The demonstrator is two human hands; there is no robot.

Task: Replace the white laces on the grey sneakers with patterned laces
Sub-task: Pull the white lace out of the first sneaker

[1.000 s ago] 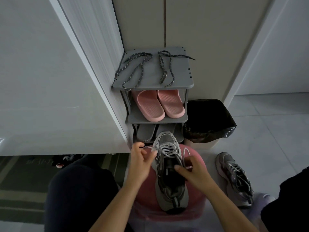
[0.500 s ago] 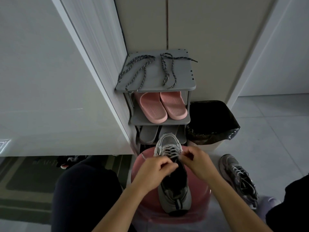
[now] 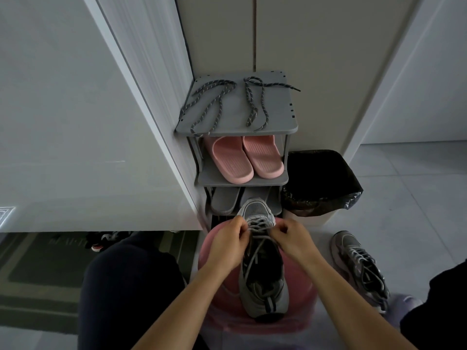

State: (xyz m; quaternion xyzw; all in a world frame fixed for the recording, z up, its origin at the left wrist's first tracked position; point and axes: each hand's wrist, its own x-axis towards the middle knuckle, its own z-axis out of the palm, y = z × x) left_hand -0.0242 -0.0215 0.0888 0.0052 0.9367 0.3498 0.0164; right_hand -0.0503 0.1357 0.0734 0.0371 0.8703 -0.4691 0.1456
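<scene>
Left hand [image 3: 227, 242] and right hand [image 3: 290, 238], fingers curled, pinching white lace [image 3: 260, 224] on grey sneaker [image 3: 262, 286] (toe pointing away), forearms angled inward

A grey shoe rack stands on the tiled floor [image 3: 404, 198] against the wall. Its top shelf [image 3: 275, 109] carries two patterned laces, one [image 3: 209, 102] on the left and one [image 3: 255, 102] on the right, lying apart. The middle shelf [image 3: 242, 181] holds a pair of pink slippers [image 3: 242, 160]; the shelf below holds grey slippers [image 3: 225, 200]. On the floor just beside the rack stands a bin [image 3: 321, 183] lined with a black bag, near it a grey sneaker [image 3: 358, 263], and a pink stool [image 3: 298, 301] bearing the other sneaker [image 3: 262, 281].
</scene>
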